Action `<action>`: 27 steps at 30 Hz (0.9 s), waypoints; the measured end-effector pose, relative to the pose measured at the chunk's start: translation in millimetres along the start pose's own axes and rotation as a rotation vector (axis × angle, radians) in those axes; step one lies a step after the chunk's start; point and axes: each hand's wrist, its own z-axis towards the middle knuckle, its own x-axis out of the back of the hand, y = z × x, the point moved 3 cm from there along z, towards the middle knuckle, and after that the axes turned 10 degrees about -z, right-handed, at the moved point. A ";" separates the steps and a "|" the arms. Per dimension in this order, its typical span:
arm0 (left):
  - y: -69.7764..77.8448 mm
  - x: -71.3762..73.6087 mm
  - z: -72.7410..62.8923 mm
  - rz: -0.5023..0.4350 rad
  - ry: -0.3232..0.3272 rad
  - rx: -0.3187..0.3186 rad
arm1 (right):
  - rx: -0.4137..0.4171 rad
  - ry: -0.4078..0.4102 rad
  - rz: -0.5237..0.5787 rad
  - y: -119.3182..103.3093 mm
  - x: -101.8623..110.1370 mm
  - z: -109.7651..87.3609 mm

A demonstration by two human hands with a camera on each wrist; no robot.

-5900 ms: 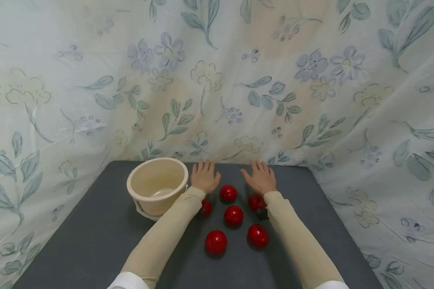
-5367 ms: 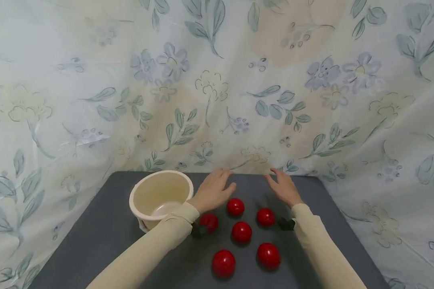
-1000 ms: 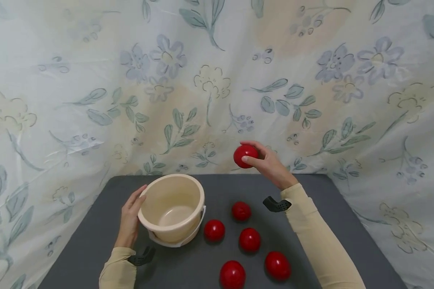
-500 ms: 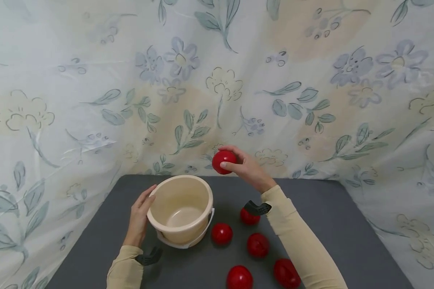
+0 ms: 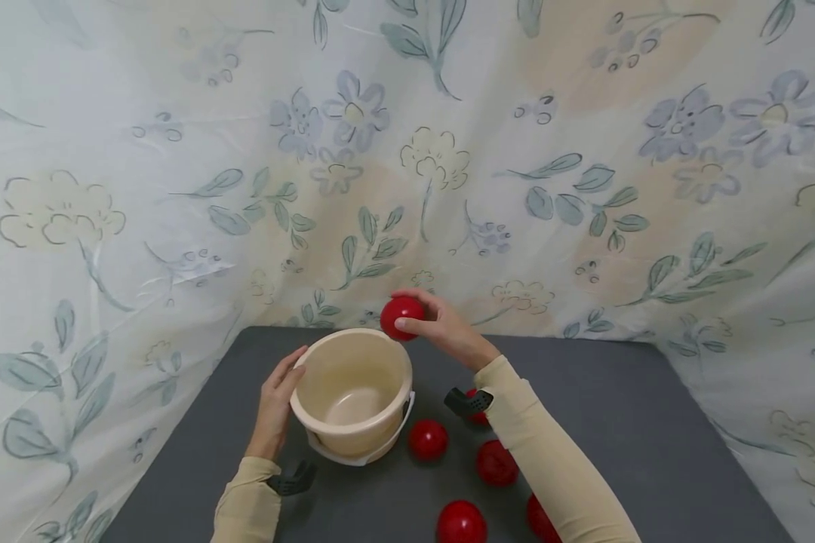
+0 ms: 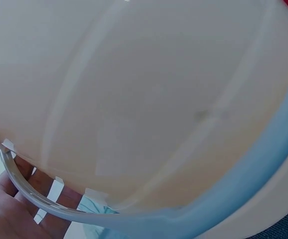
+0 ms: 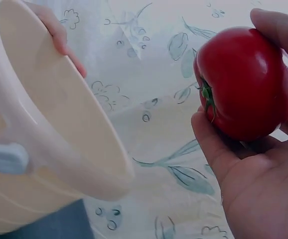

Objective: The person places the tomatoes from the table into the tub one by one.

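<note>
A cream bucket [image 5: 350, 429] with a white handle [image 5: 397, 441] stands on the dark table. My left hand [image 5: 275, 403] grips its left rim; in the right wrist view, fingers [image 7: 59, 35] curl over the edge. The bucket's wall [image 6: 134, 99] fills most of the left wrist view, with part of the left hand [image 6: 9, 211] at the lower left. My right hand [image 5: 453, 332] holds a red tomato [image 5: 397, 311] in the air, beside the bucket's far right rim. Its green stem [image 7: 207, 94] shows in the right wrist view, between thumb and fingers.
Several more red tomatoes lie right of the bucket: one close by [image 5: 428, 440], another behind it [image 5: 497, 463], a third at the front [image 5: 462, 522]. The right sleeve and wrist camera partly cover others. A floral cloth [image 5: 448, 188] hangs behind the grey table [image 5: 598, 422].
Since the oldest frames, my left hand has gone to the bucket's left rim and my right hand has lifted a tomato. Over the last second the tomato has moved left and down, closer to the bucket.
</note>
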 end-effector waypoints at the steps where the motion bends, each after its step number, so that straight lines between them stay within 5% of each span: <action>1: -0.1 -0.5 0.1 0.005 -0.002 0.001 | 0.001 0.002 0.005 1.1 -1.3 0.3; 12: 0.4 -0.3 1.4 0.035 -0.021 0.011 | -0.043 -0.117 0.220 15.0 -20.5 16.5; 18: 0.0 1.0 3.2 0.054 -0.032 0.021 | -0.078 -0.221 0.179 15.9 -34.0 38.5; 27: -0.6 1.6 3.1 0.048 -0.037 0.011 | -0.067 -0.268 0.116 23.4 -53.7 58.0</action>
